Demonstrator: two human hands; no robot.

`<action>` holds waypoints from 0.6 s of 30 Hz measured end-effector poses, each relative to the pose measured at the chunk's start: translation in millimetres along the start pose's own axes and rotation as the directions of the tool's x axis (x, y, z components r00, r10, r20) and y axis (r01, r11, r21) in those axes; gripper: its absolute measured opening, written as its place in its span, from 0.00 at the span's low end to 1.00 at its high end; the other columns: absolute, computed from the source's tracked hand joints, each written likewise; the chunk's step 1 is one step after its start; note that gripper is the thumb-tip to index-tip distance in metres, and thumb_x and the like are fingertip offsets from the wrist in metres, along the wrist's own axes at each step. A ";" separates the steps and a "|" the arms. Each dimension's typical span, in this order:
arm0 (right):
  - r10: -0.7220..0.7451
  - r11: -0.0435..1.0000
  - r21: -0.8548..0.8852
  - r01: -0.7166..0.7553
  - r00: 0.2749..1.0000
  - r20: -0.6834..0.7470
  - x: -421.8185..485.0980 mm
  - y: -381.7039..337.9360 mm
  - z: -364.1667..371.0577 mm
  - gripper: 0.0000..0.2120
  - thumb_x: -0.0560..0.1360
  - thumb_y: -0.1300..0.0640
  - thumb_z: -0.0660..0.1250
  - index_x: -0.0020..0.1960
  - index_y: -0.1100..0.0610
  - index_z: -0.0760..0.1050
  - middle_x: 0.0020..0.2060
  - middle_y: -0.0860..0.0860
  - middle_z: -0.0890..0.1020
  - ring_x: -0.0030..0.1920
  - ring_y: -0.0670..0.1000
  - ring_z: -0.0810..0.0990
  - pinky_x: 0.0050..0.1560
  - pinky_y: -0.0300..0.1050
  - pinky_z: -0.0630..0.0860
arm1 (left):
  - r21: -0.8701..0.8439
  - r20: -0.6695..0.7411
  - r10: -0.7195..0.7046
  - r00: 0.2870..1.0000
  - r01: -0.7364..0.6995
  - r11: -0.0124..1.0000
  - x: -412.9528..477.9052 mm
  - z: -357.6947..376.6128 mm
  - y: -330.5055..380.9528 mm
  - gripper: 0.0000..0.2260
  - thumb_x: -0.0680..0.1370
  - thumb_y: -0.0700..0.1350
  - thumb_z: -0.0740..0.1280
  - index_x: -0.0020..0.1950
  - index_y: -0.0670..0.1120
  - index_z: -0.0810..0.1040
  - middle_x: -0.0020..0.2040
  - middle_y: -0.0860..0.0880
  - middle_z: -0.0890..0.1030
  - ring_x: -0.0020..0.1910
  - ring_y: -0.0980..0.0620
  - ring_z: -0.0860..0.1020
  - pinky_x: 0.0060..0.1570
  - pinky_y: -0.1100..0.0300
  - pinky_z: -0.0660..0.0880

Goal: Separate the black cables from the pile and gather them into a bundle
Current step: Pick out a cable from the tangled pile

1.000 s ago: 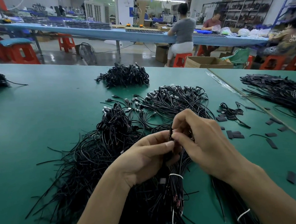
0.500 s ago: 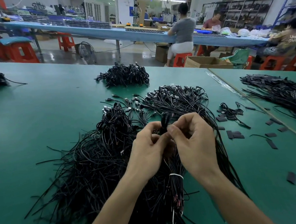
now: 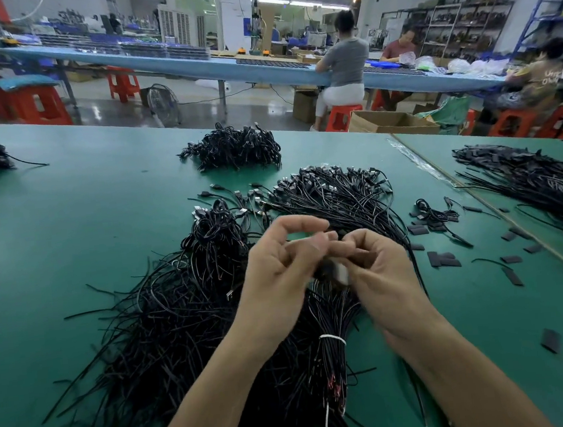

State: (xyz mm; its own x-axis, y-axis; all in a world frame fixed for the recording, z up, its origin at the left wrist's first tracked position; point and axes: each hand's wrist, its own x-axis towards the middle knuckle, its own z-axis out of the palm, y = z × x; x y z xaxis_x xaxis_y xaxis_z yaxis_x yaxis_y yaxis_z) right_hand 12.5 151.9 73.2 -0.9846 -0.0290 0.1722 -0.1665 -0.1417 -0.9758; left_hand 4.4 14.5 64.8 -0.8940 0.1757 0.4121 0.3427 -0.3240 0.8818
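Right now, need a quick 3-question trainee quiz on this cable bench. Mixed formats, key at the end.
1. True or false: the bundle running from the left hand and right hand toward the camera is bound with a white tie.
2. Where do the loose flat black pieces lie? A) left of the big pile B) right of it C) on top of it
3. Fill in: the table top is ___.

Key: 1 true; 2 B; 3 green.
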 end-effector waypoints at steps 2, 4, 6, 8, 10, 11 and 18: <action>0.036 0.999 0.039 -0.034 0.998 -0.048 2.2 -0.6 -4.8 0.13 0.73 0.69 0.70 0.38 0.56 0.71 0.30 0.48 0.79 0.31 0.44 0.76 0.30 0.35 0.74 | 0.175 0.010 0.016 1.000 -0.018 0.984 -1.6 1.3 -3.3 0.12 0.74 0.40 0.74 0.55 0.46 0.76 0.53 0.50 0.85 0.58 0.55 0.81 0.59 0.62 0.75; 0.012 1.000 0.003 -0.011 0.996 -0.083 4.8 -1.0 -8.4 0.15 0.74 0.69 0.70 0.37 0.54 0.70 0.30 0.48 0.78 0.31 0.43 0.76 0.33 0.35 0.75 | 0.423 -0.059 0.069 0.996 -0.038 0.905 -2.4 0.2 -9.0 0.18 0.70 0.45 0.79 0.55 0.55 0.76 0.57 0.60 0.78 0.60 0.60 0.75 0.59 0.67 0.69; -0.038 0.999 -0.031 0.035 0.996 -0.079 6.1 -3.1 -10.2 0.15 0.74 0.69 0.70 0.38 0.54 0.69 0.31 0.48 0.80 0.32 0.44 0.77 0.37 0.35 0.76 | 0.530 -0.141 0.097 0.985 -0.008 0.848 -2.1 -1.7 -11.8 0.22 0.67 0.50 0.80 0.54 0.61 0.73 0.53 0.61 0.72 0.52 0.64 0.71 0.50 0.71 0.68; -0.072 0.996 -0.058 0.067 0.995 -0.076 5.8 -4.8 -10.5 0.15 0.74 0.69 0.71 0.39 0.55 0.69 0.33 0.48 0.82 0.34 0.45 0.78 0.38 0.34 0.76 | 0.501 -0.164 0.066 0.984 0.026 0.865 -0.3 -4.4 -13.9 0.22 0.67 0.51 0.80 0.53 0.60 0.71 0.44 0.60 0.74 0.40 0.62 0.71 0.40 0.68 0.70; -0.102 0.993 -0.073 0.097 0.992 -0.068 4.2 -6.3 -9.5 0.14 0.73 0.70 0.71 0.39 0.56 0.69 0.33 0.48 0.82 0.35 0.44 0.79 0.38 0.34 0.76 | 0.483 -0.160 0.025 0.987 0.056 0.874 0.8 -6.4 -14.3 0.18 0.68 0.55 0.79 0.49 0.59 0.72 0.37 0.57 0.78 0.31 0.61 0.72 0.31 0.66 0.71; -0.118 0.991 -0.070 0.115 0.992 -0.052 3.2 -7.0 -9.3 0.13 0.73 0.70 0.71 0.40 0.56 0.70 0.33 0.49 0.82 0.35 0.44 0.80 0.38 0.34 0.76 | 0.471 -0.159 0.002 0.987 0.074 0.879 0.6 -7.2 -14.2 0.16 0.68 0.57 0.77 0.46 0.57 0.73 0.35 0.55 0.80 0.28 0.59 0.75 0.29 0.64 0.73; -0.069 0.991 -0.109 0.081 0.992 0.109 -2.6 0.0 0.0 0.15 0.73 0.74 0.68 0.38 0.58 0.71 0.33 0.47 0.81 0.35 0.42 0.78 0.40 0.32 0.76 | 0.228 -0.152 -0.048 0.987 0.082 0.970 5.5 -13.5 -9.9 0.12 0.76 0.27 0.67 0.48 0.44 0.79 0.44 0.47 0.86 0.45 0.50 0.85 0.45 0.60 0.80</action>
State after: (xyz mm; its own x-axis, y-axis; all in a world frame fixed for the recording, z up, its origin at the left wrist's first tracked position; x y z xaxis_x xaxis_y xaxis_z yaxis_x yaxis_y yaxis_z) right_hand 15.1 152.0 72.7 -0.9592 -0.1272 0.2525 -0.2501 -0.0349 -0.9676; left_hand -7.9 6.1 55.3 -0.9429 0.0474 0.3298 0.3249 -0.0881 0.9416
